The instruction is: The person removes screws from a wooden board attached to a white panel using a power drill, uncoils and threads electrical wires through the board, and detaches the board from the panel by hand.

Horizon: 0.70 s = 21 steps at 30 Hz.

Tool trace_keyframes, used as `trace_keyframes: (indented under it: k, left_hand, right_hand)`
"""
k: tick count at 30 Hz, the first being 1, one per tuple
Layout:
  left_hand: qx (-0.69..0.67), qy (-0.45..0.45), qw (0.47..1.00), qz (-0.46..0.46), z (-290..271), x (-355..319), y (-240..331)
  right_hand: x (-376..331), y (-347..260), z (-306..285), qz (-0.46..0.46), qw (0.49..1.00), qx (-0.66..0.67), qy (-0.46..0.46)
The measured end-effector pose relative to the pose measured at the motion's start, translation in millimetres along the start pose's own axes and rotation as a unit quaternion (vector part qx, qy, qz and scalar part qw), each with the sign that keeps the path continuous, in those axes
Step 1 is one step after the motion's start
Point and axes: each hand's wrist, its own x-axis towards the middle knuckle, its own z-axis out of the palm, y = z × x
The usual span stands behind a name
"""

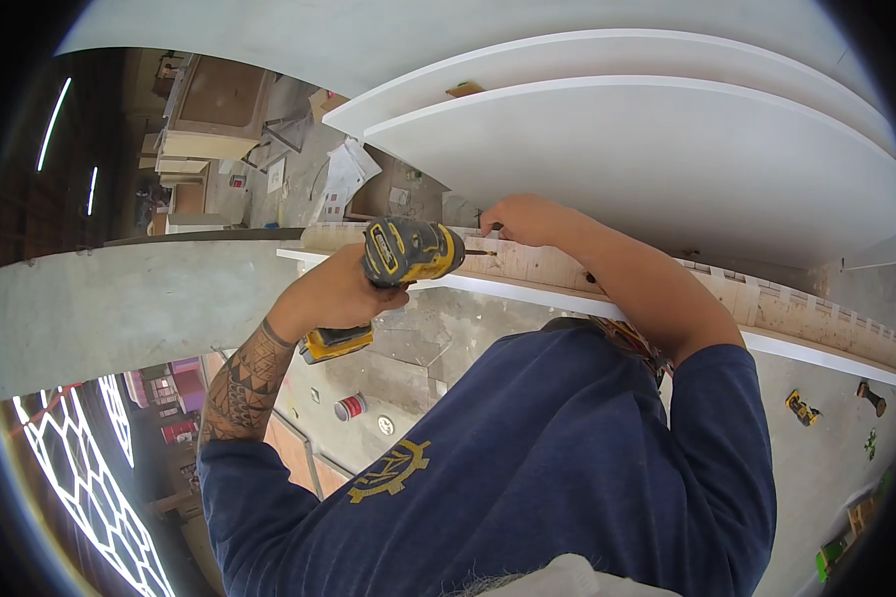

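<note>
My left hand [334,294] grips the handle of a yellow and black cordless drill [408,251], held level with its bit pointing right. The bit tip meets the fingers of my right hand [523,217], which pinch something small against the top of a plywood edge strip [767,298]; whether it is a screw I cannot tell. The strip runs along a white board [826,356]. Large white panels [667,159] lie just beyond it. My left forearm is tattooed, and my navy shirt fills the lower part of the view.
On the concrete floor below lie a red and white can [349,406], a yellow power tool [802,407] and a dark tool [871,398]. Loose papers [343,179] and a wooden cabinet [214,109] stand at the far left.
</note>
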Motion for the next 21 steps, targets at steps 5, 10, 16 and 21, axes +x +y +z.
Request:
trace_keyframes:
  k: [5, 10, 16, 21]
  left_hand:
    - [-0.013, 0.002, 1.000, -0.007, 5.7, -11.5, -1.8]
    - [-0.067, 0.019, 0.997, -0.045, 16.9, -21.1, -2.2]
    - [-0.194, 0.081, 0.973, -0.101, 40.0, -46.8, -13.6]
    - [-0.290, 0.127, 0.943, -0.106, 55.1, -68.8, -26.9]
  right_hand:
    - [-4.0, -2.4, -6.2, -0.019, 0.999, 0.048, -0.010]
    - [1.7, 7.5, 0.3, -0.038, 0.999, 0.004, 0.003]
    - [8.9, 11.4, -1.4, -0.033, 0.999, 0.012, -0.022]
    - [5.8, 19.4, -26.7, -0.068, 0.992, 0.062, 0.085]
